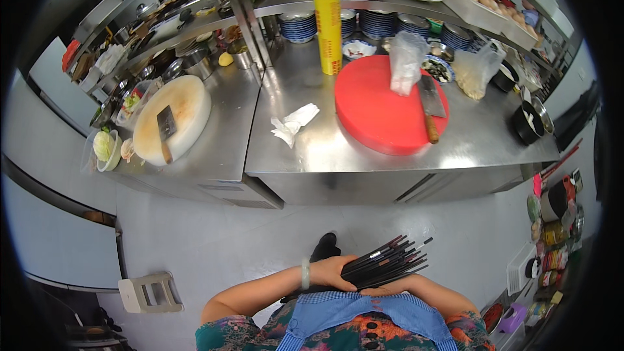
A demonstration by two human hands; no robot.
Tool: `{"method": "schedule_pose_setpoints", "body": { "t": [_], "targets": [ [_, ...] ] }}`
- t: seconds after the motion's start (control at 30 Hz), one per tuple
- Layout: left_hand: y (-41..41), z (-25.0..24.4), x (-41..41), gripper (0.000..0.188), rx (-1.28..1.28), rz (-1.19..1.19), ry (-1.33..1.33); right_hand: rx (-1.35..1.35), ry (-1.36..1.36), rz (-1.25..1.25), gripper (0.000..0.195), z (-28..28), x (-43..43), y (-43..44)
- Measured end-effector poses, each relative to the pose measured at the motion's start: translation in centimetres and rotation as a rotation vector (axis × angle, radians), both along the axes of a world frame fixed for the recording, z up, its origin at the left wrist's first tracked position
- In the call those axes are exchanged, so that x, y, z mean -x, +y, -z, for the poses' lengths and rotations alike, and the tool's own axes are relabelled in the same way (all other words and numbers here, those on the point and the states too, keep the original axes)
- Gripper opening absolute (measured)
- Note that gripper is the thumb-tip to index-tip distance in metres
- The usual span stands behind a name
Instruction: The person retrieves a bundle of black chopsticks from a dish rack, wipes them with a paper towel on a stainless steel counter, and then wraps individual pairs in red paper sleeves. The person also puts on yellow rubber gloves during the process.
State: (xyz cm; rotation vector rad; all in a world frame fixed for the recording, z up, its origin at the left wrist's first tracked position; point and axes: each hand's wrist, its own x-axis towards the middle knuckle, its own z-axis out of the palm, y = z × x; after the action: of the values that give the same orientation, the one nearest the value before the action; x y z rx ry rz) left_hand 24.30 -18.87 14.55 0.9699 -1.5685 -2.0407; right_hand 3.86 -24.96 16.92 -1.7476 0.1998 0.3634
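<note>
A thick bundle of dark chopsticks (382, 264) is held against the apron at my waist, its tips fanned toward the right. My left hand (333, 272) wraps round the bundle's left end, with a pale bangle on that wrist. Under the bundle on the right is my right hand (387, 286), its fingers partly hidden by the chopsticks. Beyond, on the steel counter (297, 158), lie a round red chopping board (373, 107) with a cleaver (430, 100) and a plastic bag (407, 61) on it. A crumpled white tissue (295, 122) lies left of the board.
A yellow box (327, 22) stands upright behind the board. At left, a white round board (187, 107) bears another cleaver (166, 124). Stacked bowls (297, 27) and an egg tray (468, 7) are at the back. A plastic stool (148, 293) stands on the floor; jars (553, 233) line the right.
</note>
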Motion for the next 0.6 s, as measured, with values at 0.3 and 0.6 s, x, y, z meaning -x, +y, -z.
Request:
{"method": "schedule_pose_setpoints", "body": {
  "t": [0.3, 0.6],
  "targets": [
    [-3.8, -0.4, -6.3, 0.066, 0.053, -0.198, -0.022, 0.069, 0.153, -0.053, 0.057, 1.6, -5.1, -7.4],
    [-4.5, -0.1, -11.4, 0.065, -0.08, -0.262, -0.013, 0.034, 0.338, 0.3, 0.025, 2.7, -9.3, -21.7]
  ]
}}
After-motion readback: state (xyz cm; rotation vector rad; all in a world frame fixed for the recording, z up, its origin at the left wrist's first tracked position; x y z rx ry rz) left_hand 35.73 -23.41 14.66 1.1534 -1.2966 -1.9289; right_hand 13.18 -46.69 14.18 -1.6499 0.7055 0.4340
